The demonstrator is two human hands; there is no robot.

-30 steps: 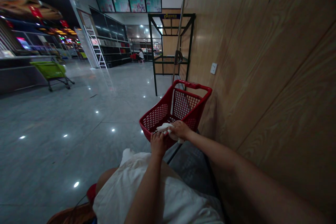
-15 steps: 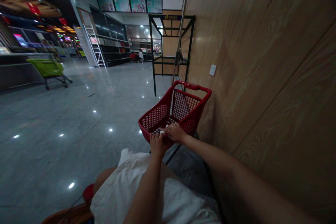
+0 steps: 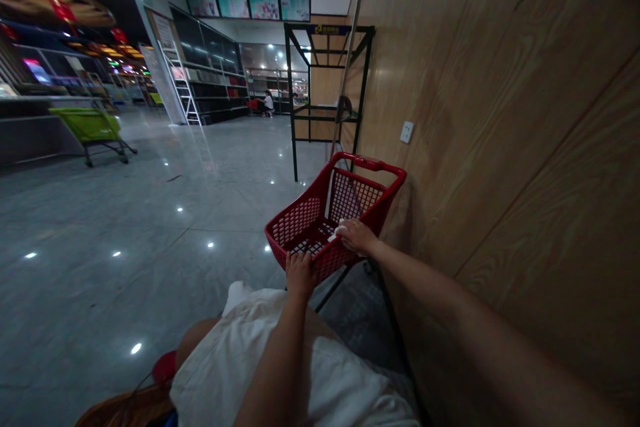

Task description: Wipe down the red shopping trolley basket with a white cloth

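Observation:
A red plastic shopping cart [image 3: 330,260] with a latticed basket stands in front of my knees, close to the wooden wall. My left hand [image 3: 301,273] grips its near rim, fingers curled over the edge. Farther along the rim to the right, my right hand [image 3: 358,237] presses a crumpled white cloth [image 3: 338,229] against the rim. Part of the cloth is hidden under the fingers; it could be a wipe or tissue. No goods show in the basket.
A wood-panelled wall [image 3: 500,147] with a socket [image 3: 407,132] borders my right. Behind the cart stands a black metal frame [image 3: 294,113]. A green cart [image 3: 93,128] is far left, and a person [image 3: 269,104] crouches by distant shelves. A wicker basket [image 3: 125,407] lies at lower left.
My right hand has slid right along the cart's rim with the white cloth, away from my left hand. My left hand keeps its place on the near rim.

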